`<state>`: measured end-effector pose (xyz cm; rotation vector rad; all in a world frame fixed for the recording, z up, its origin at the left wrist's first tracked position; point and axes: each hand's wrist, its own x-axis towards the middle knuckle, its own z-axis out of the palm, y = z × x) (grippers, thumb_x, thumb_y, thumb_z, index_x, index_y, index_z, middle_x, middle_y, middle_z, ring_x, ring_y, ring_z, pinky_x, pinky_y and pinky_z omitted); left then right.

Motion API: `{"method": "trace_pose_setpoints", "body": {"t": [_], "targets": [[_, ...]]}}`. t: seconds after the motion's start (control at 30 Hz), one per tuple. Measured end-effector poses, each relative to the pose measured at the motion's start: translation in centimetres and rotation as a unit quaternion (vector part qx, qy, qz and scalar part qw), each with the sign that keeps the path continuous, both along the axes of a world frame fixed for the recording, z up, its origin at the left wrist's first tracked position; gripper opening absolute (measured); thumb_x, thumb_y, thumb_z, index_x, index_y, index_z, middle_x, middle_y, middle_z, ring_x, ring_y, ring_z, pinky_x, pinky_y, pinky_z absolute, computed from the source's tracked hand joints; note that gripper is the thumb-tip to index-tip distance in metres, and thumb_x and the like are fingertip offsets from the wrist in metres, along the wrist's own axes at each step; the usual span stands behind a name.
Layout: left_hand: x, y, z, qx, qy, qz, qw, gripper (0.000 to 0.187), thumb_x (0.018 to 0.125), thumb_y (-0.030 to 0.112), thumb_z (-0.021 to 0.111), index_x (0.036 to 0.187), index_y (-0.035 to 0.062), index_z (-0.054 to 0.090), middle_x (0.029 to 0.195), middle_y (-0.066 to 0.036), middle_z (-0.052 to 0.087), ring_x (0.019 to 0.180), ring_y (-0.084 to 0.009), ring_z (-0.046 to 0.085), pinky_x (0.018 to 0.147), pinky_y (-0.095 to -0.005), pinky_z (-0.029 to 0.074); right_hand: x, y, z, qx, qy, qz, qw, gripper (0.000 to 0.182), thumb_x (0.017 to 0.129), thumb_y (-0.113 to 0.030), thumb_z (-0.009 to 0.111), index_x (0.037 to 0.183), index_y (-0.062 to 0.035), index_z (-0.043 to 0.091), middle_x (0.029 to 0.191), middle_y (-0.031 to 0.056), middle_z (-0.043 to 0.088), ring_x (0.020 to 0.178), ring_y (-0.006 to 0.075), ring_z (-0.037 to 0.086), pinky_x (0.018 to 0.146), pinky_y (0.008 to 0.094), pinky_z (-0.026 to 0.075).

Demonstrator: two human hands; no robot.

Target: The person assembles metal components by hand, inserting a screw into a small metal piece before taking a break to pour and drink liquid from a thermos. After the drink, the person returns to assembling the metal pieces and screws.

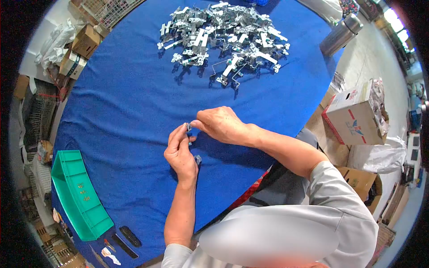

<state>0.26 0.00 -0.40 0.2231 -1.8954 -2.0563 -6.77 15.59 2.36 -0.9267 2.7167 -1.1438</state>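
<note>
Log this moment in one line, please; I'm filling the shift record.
left hand: pinches small metal part | right hand: grips same part | metal parts pile: far on blue table | green tray: left edge

Bright, even light falls from overhead, casting short soft shadows. Fisheye bending darkens the corners. Glare whitens the upper right window (397, 23).

Two hands: left hand (180, 154), right hand (222, 124), both pinching one small metal part (188, 127). One heap of metal brackets (225, 38), too many to count. One green tray (78, 196). One steel flask (342, 33). One white printed carton (353, 114). One blue table (125, 116). Cardboard boxes (82, 49) at left, at least two.
</note>
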Motion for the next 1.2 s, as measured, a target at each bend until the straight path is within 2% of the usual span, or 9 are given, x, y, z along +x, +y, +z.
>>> {"method": "trace_pose_setpoints", "body": {"t": [0.17, 0.23, 0.33, 0.5, 0.73, 0.87, 0.97, 1.07, 1.2], "targets": [[0.0, 0.2, 0.4, 0.030, -0.010, 0.006, 0.999, 0.024, 0.094, -0.009, 0.052, 0.108, -0.0031, 0.071, 0.113, -0.013, 0.066, 0.093, -0.0155, 0.065, 0.071, -0.0256, 0.058, 0.2, 0.0, 0.1, -0.103, -0.018, 0.011, 0.994, 0.026, 0.094, -0.029, 0.060, 0.090, -0.0027, 0.056, 0.084, 0.0188, 0.066, 0.080, 0.0412, 0.064, 0.067, 0.0513, 0.049], [0.0, 0.1, 0.4, 0.027, -0.004, 0.006, 1.000, 0.024, 0.094, -0.009, 0.053, 0.108, -0.0033, 0.071, 0.113, -0.012, 0.066, 0.093, -0.0152, 0.065, 0.072, -0.0254, 0.058, 0.1, 0.1, 0.4, -0.094, -0.022, 0.007, 0.995, 0.024, 0.093, -0.027, 0.061, 0.091, -0.0028, 0.056, 0.082, 0.0187, 0.066, 0.079, 0.0415, 0.064, 0.066, 0.0514, 0.050], [0.0, 0.1, 0.4, 0.015, -0.006, 0.006, 1.000, 0.023, 0.094, -0.008, 0.053, 0.109, -0.0034, 0.070, 0.113, -0.012, 0.066, 0.093, -0.0151, 0.065, 0.072, -0.0256, 0.058, -0.2, 0.1, 0.3, 0.044, -0.059, 0.014, 0.997, 0.022, 0.091, -0.023, 0.062, 0.094, -0.0029, 0.055, 0.081, 0.0187, 0.066, 0.078, 0.0415, 0.065, 0.065, 0.0512, 0.050], [0.0, -0.1, 0.1, 0.021, -0.020, 0.001, 1.000, 0.027, 0.094, -0.008, 0.051, 0.114, -0.0037, 0.068, 0.114, -0.012, 0.066, 0.097, -0.0169, 0.065, 0.075, -0.0272, 0.057, 0.1, -0.1, -0.5, -0.137, -0.007, 0.003, 0.991, 0.029, 0.094, -0.031, 0.060, 0.088, -0.0024, 0.058, 0.075, 0.0199, 0.065, 0.073, 0.0415, 0.065, 0.063, 0.0516, 0.050], [0.1, 0.0, 0.2, 0.004, -0.007, -0.001, 1.000, 0.027, 0.094, -0.008, 0.050, 0.113, -0.0039, 0.068, 0.114, -0.012, 0.066, 0.097, -0.0165, 0.065, 0.074, -0.0269, 0.057, -0.3, 0.0, 0.3, 0.045, -0.047, 0.009, 0.998, 0.026, 0.093, -0.028, 0.061, 0.092, -0.0028, 0.057, 0.078, 0.0192, 0.066, 0.077, 0.0409, 0.066, 0.065, 0.0508, 0.050], [0.1, 0.0, 0.3, 0.013, -0.023, 0.003, 1.000, 0.030, 0.092, -0.010, 0.049, 0.114, -0.0043, 0.068, 0.114, -0.012, 0.066, 0.097, -0.0171, 0.065, 0.074, -0.0278, 0.057, 0.3, -0.1, -0.6, -0.117, 0.020, 0.006, 0.993, 0.026, 0.095, -0.027, 0.062, 0.088, -0.0024, 0.056, 0.071, 0.0168, 0.064, 0.068, 0.0388, 0.064, 0.058, 0.0472, 0.048], [0.1, 0.0, 0.2, 0.015, -0.016, 0.005, 1.000, 0.031, 0.091, -0.011, 0.048, 0.114, -0.0044, 0.068, 0.114, -0.012, 0.066, 0.096, -0.0172, 0.065, 0.074, -0.0276, 0.057, 0.1, 0.2, -0.2, -0.107, 0.022, 0.007, 0.994, 0.025, 0.095, -0.025, 0.062, 0.089, -0.0026, 0.056, 0.071, 0.0167, 0.064, 0.068, 0.0388, 0.064, 0.058, 0.0472, 0.048], [0.1, 0.0, 0.2, 0.012, -0.010, 0.000, 1.000, 0.029, 0.093, -0.010, 0.050, 0.112, -0.0038, 0.069, 0.114, -0.012, 0.066, 0.095, -0.0165, 0.065, 0.073, -0.0273, 0.057, -0.2, 0.3, -0.5, 0.028, -0.008, 0.019, 0.999, 0.022, 0.093, -0.023, 0.064, 0.092, -0.0027, 0.055, 0.073, 0.0170, 0.064, 0.069, 0.0391, 0.064, 0.058, 0.0474, 0.048], [0.0, 0.1, 0.3, 0.019, -0.009, 0.000, 1.000, 0.027, 0.094, -0.010, 0.050, 0.111, -0.0036, 0.070, 0.114, -0.012, 0.065, 0.092, -0.0158, 0.065, 0.072, -0.0268, 0.057, 0.2, 0.1, -0.4, -0.104, 0.016, 0.007, 0.994, 0.026, 0.094, -0.027, 0.063, 0.088, -0.0025, 0.056, 0.069, 0.0175, 0.063, 0.067, 0.0398, 0.064, 0.058, 0.0484, 0.048]]}}
